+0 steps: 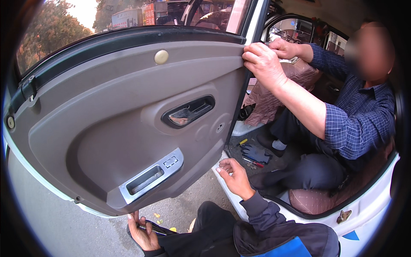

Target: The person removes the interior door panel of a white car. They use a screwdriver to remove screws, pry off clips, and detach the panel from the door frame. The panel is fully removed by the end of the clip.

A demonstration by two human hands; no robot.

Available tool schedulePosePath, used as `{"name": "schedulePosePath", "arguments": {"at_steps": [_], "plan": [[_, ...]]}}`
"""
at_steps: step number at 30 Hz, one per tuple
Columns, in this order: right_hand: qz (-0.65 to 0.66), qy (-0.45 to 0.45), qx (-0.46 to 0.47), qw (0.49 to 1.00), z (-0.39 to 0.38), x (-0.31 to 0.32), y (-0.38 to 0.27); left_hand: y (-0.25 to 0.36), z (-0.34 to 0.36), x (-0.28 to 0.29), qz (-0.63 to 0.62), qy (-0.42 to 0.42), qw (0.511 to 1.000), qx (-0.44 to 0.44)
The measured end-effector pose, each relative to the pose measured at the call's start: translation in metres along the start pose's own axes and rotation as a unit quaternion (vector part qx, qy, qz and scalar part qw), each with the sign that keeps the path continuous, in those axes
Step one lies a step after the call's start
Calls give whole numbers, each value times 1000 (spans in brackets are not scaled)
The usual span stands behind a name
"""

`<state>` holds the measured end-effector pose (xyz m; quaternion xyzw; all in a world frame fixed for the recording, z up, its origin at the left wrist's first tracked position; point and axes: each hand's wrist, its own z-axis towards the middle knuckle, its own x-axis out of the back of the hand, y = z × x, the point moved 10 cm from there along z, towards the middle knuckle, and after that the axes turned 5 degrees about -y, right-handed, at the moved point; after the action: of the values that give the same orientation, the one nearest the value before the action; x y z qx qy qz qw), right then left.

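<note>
Bent around the lower edge of the door panel (128,107), the left hand (144,235) has its thumb up against that edge; a slim black object (156,228) lies at its fingers, and I cannot tell whether they grip it. The right hand (236,177), fingers loosely bent and grasping nothing visible, hovers by the door sill (227,182).

The grey-brown panel sits upright on the open vehicle door, across the left and middle of the view. It carries 1 round cream button (161,57) near the top, 1 black recessed inner handle (188,112) and 1 silver pull-handle plate (152,175) lower down. Window glass (128,15) rises above it.

At the panel's upper right corner, 2 hands of a co-worker (357,115) in a checked blue shirt meet the door edge. That person sits inside the vehicle, near a quilted pinkish cover (274,96). On the cabin floor lie a grey-blue glove (257,153), a yellow-handled tool (243,141) and a red-and-black stick (253,162). Below the door, yellow leaves (159,221) dot the pavement (184,210).
</note>
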<state>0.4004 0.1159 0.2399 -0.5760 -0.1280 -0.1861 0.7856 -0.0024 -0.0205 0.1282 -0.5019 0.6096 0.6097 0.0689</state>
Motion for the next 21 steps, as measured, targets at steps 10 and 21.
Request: {"name": "schedulePosePath", "arguments": {"at_steps": [10,21], "plan": [[9,-12,-1,1000,-4,-2,6,-1,-1,0,3,5,1000,-5],[-5,-13,4,1000,-4,-2,0,0,1,0,9,13,1000,-6]]}}
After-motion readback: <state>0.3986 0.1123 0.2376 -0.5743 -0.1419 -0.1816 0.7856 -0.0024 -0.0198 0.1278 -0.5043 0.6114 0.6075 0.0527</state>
